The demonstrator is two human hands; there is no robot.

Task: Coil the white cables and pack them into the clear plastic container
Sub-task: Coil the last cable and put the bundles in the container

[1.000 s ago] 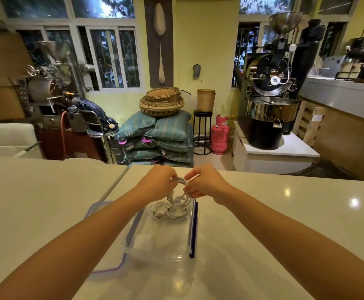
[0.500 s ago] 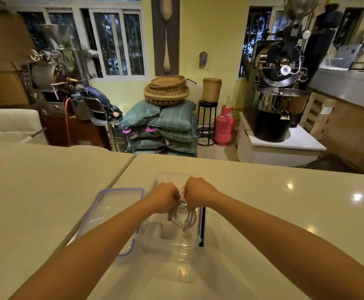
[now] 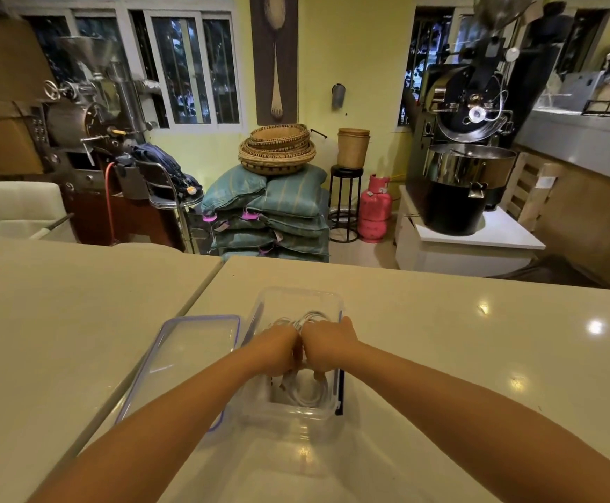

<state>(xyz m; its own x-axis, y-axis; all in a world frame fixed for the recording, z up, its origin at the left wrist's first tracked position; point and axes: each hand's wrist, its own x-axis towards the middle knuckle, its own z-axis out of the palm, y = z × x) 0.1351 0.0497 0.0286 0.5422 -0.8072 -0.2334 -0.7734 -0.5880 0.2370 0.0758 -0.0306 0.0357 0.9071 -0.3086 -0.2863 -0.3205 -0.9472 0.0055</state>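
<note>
White counter (image 3: 441,357) | both hands' fingers clamped on white cables (image 3: 309,392) | inside clear plastic container (image 3: 298,295)

No words or numbers could be read anywhere. The pink gas tank (image 3: 375,211) on the floor had a small mark near its top, but it was too blurry to make out. The pale tag on the wooden crate (image 3: 544,183) at the right was also too small and soft to read.
</note>
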